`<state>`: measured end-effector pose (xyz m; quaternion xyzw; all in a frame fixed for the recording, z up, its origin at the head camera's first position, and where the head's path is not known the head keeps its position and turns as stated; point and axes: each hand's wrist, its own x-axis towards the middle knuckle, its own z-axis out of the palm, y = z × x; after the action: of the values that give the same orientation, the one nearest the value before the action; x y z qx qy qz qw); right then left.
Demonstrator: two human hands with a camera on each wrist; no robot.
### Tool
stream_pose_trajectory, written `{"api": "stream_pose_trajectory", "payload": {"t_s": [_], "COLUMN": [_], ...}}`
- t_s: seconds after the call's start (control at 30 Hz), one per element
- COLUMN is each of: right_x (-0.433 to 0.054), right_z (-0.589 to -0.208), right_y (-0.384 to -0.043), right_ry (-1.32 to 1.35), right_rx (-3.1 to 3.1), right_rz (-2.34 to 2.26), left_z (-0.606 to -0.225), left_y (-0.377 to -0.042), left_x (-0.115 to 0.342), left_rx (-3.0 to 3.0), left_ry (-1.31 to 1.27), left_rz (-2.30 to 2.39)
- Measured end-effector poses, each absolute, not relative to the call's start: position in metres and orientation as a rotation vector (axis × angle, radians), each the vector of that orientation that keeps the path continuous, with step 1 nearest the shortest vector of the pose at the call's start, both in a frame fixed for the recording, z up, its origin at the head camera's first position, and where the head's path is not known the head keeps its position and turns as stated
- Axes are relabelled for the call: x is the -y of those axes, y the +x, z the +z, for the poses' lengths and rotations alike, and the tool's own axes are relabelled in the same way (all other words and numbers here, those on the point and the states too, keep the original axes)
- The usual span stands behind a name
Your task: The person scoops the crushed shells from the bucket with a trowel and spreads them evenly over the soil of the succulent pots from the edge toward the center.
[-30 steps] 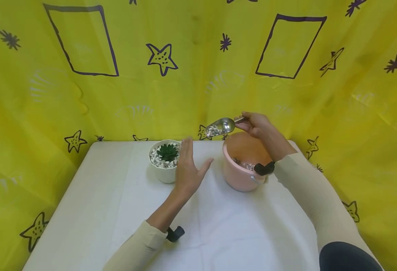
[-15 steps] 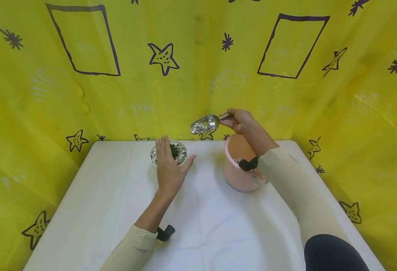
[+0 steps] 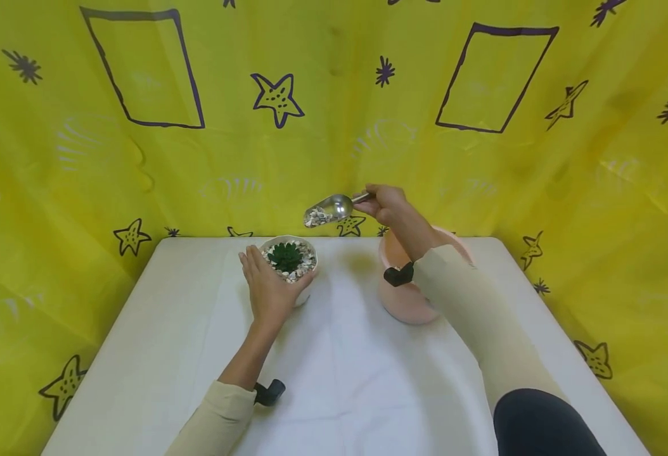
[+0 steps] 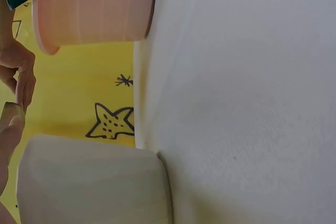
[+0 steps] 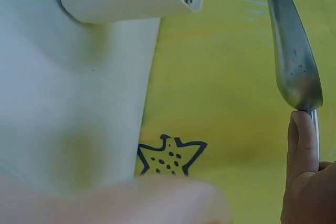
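In the head view, my right hand (image 3: 388, 204) grips the handle of a metal scoop (image 3: 341, 207). White and grey pebbles (image 3: 318, 216) lie in the scoop, held level above and right of a white pot (image 3: 302, 297). A green succulent (image 3: 285, 256) stands in this pot amid pebbles. My left hand (image 3: 269, 292) is at the pot's near side, fingers extended along its left and thumb by its right rim; firm contact cannot be told. The right wrist view shows the underside of the scoop (image 5: 295, 56), with fingers along its handle.
A pink bucket (image 3: 407, 305) stands right of the pot, partly hidden beneath my right forearm. Both containers are on a white-covered table (image 3: 345, 380). A yellow patterned curtain (image 3: 334, 145) hangs behind and at both sides.
My right hand has carried the loaded scoop leftward from above the bucket towards the pot. My left hand has moved left, from the pot's right side across to its near left side.
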<state>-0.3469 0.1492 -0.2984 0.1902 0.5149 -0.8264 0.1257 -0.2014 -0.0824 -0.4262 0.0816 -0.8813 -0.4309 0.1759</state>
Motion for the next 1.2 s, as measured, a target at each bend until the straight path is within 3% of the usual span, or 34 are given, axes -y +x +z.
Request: {"api": "stream_pose_trajectory", "payload": {"t_s": [0.43,1.2], "right_x": [-0.141,-0.134], "right_z": [-0.315,-0.323], "right_y": [-0.349,-0.348], "right_ry": [0.565,0.533], "right_rx": [-1.606,-1.687], "right_rz": [-2.363,-2.365], "left_z": [-0.428,-0.436], "left_y": [-0.205,-0.218], "left_x": [0.095,0.125], "left_rx": [2.581,2.618], "left_ry": [0.248,-0.108], "left_rz": [-1.242,-1.296]}}
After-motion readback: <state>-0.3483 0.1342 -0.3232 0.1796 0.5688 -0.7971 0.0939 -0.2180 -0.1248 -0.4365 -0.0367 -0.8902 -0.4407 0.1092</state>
